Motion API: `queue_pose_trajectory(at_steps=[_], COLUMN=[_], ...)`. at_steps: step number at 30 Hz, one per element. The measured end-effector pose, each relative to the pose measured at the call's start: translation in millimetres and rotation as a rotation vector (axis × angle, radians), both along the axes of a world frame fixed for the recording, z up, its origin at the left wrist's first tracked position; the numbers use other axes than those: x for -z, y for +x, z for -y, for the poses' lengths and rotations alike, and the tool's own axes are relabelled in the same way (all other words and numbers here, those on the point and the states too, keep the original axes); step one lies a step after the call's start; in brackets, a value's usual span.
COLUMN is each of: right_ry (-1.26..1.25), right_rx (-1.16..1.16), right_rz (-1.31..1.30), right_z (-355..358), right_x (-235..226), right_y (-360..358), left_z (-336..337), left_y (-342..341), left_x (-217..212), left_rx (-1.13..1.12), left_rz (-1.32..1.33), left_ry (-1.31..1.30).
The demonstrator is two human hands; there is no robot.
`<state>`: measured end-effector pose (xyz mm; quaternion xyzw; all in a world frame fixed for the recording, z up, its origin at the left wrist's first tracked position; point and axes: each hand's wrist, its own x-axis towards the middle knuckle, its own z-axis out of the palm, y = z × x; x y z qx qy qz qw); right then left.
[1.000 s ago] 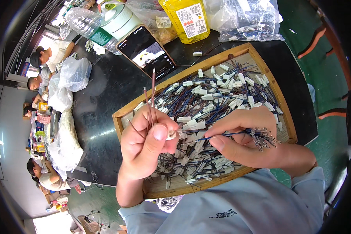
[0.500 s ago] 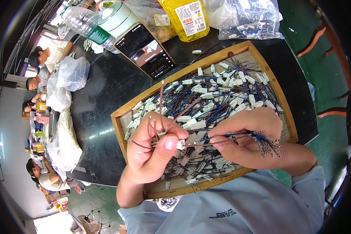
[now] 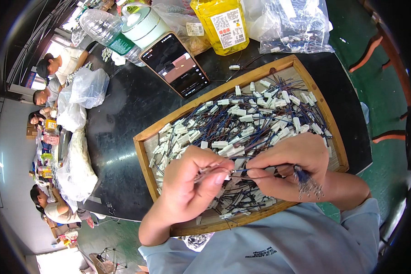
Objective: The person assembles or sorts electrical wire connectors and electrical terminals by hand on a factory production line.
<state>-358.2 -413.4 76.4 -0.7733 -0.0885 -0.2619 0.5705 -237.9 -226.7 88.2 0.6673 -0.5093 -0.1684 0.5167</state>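
My left hand (image 3: 189, 182) pinches a small white plastic connector (image 3: 227, 176) between thumb and fingertips. My right hand (image 3: 292, 162) is closed round a bundle of dark blue wires (image 3: 301, 173), whose metal-tipped ends fan out below the palm. From its fingertips a blue wire runs leftward to the connector, with a thin dark wire just below; whether the blue tip sits inside the housing is too small to tell. Both hands hover over a wooden-framed tray (image 3: 187, 111) heaped with white connectors on blue and brown wires (image 3: 246, 118).
Beyond the tray, a phone (image 3: 174, 65) leans near a mint-green lidded container (image 3: 144, 28), a clear plastic bottle (image 3: 107, 32) and a yellow package (image 3: 221, 27). A clear bag of wired connectors (image 3: 294, 27) lies at the back right. Several people sit along the left.
My left hand has moved right and turned, nearing the right hand. Brown wires that stuck up from its fingers no longer show. The view has shifted slightly.
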Motion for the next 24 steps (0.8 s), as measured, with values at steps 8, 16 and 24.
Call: queue_pose_trajectory(at_steps=[8,16,24], right_ry=[-0.007,-0.019,0.088], right_rx=[-0.020,-0.067,0.044], right_rz=[0.024,-0.126,-0.242], right_z=[-2.8,2.5,0.4], right_x=[6.9,-5.4,-9.3], right_y=[1.5,0.9,1.6], left_z=[3.7,-4.1,-6.7], left_y=[-1.6,4.9,14.9], left_x=[2.2,-3.9,-5.6], left_rx=[0.071,-0.055,-0.116], left_rz=[0.105,0.139,0.018], left_ry=[0.045,-0.023,0.060])
